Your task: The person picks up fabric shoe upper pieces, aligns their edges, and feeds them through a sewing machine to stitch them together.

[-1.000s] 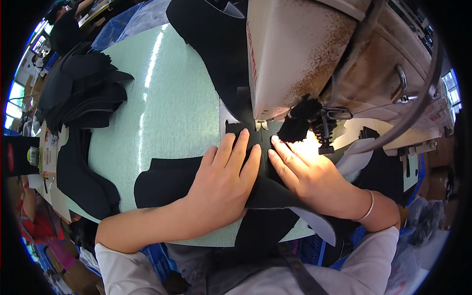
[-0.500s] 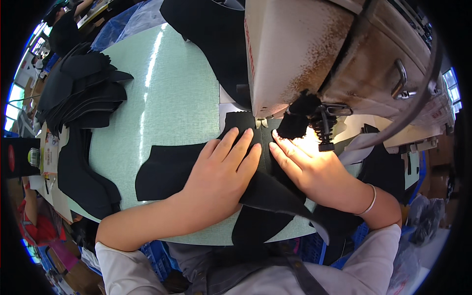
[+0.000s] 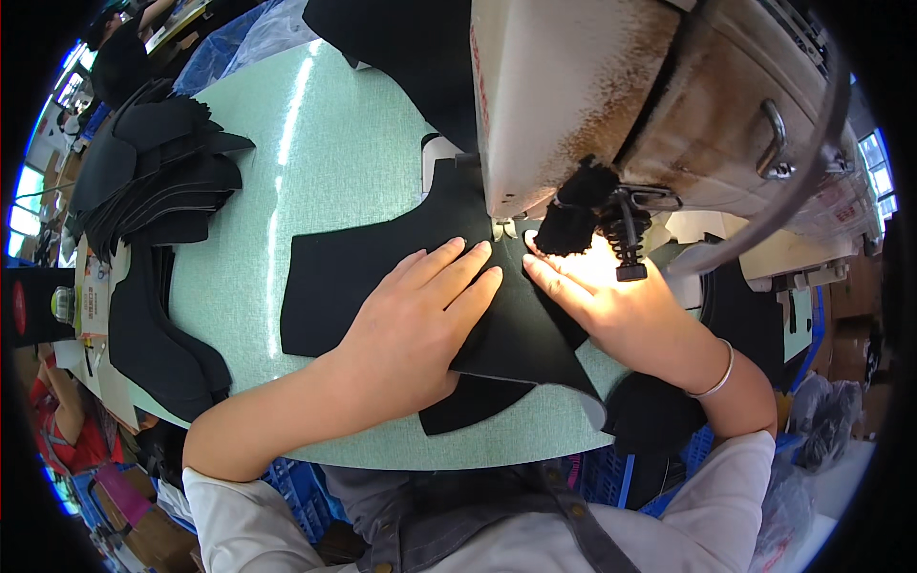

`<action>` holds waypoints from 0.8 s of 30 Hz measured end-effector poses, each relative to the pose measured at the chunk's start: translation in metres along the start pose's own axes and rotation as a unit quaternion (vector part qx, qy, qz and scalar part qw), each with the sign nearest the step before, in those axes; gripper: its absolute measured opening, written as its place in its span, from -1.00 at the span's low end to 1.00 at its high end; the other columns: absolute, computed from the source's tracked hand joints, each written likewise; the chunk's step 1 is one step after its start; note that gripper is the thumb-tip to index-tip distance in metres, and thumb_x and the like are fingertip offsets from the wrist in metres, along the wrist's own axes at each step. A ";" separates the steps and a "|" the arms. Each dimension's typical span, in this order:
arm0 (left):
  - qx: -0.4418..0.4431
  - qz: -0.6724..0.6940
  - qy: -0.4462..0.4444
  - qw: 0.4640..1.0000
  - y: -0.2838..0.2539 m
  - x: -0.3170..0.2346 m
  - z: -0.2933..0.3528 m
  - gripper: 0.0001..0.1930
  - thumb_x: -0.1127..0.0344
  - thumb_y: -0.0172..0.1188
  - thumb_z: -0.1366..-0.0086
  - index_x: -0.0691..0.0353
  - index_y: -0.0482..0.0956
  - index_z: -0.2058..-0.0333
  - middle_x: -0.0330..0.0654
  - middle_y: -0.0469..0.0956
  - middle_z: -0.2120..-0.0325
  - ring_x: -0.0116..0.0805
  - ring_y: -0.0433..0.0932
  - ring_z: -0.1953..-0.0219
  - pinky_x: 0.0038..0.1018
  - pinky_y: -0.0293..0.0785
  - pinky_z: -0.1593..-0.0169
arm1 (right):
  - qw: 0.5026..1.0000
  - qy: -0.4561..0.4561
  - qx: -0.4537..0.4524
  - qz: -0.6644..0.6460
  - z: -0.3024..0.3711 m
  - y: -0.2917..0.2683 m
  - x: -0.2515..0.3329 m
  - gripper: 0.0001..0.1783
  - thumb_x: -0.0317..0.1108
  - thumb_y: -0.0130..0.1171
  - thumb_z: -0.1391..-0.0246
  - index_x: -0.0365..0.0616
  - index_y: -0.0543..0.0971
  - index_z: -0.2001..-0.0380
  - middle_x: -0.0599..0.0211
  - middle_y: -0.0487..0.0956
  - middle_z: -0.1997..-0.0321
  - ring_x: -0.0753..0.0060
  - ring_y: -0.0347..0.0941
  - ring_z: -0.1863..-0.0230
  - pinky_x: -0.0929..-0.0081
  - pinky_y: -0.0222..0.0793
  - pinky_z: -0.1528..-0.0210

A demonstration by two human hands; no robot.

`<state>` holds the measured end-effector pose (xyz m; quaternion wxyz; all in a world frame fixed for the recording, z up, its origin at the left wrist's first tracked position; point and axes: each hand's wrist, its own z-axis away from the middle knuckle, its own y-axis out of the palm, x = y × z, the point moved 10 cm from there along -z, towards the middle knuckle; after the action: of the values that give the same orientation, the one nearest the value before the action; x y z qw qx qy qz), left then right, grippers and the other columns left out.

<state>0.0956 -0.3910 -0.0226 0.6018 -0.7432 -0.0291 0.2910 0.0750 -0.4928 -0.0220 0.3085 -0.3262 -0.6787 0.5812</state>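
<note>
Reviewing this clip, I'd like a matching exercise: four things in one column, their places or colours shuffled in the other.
1. left hand
2. bracelet
3. tabletop
4. sewing machine

A. pale green
B. whitish with brown stains
C. resting on black cloth
D. round the right wrist

Pairs: 1-C, 2-D, 3-A, 4-B

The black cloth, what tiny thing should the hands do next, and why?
Probably ease the black cloth farther under the presser foot: the left hand and right hand lie on it near the foot, with more cloth on the near side.
</note>
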 end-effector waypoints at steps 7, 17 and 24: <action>0.004 -0.050 0.043 0.998 -0.012 -0.002 0.003 -0.30 0.62 0.23 0.17 0.37 0.43 -0.11 0.02 0.48 0.00 0.05 0.43 -0.13 -0.20 0.40 -0.17 | 0.992 -0.013 0.035 0.122 0.000 -0.016 0.008 -0.87 -0.40 0.15 0.14 -0.12 0.50 0.43 0.29 0.51 0.37 0.34 0.51 0.30 0.43 0.39 0.29; -0.020 -0.069 0.017 0.997 0.002 -0.012 0.004 -0.29 0.52 0.31 0.17 0.34 0.45 -0.11 0.00 0.41 -0.09 0.06 0.37 -0.13 -0.23 0.38 -0.20 | 0.997 -0.017 0.050 0.050 0.005 -0.005 0.030 -0.41 -0.40 0.11 0.06 -0.38 0.46 -0.11 -0.04 0.46 -0.20 -0.03 0.47 -0.13 0.35 0.52 0.02; 0.029 0.007 0.054 0.998 -0.005 0.019 -0.003 -0.36 0.64 0.22 0.10 0.10 0.54 -0.07 -0.12 0.42 -0.14 -0.01 0.31 -0.28 -0.06 0.32 -0.27 | 0.997 0.021 0.074 -0.008 0.002 0.003 -0.001 -0.39 -0.46 0.09 0.03 -0.11 0.47 -0.19 0.27 0.52 -0.21 0.10 0.58 -0.01 0.35 0.56 0.13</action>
<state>0.1146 -0.3850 -0.0258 0.6220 -0.7399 0.0171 0.2559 0.0741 -0.4945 -0.0256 0.3506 -0.3098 -0.6297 0.6201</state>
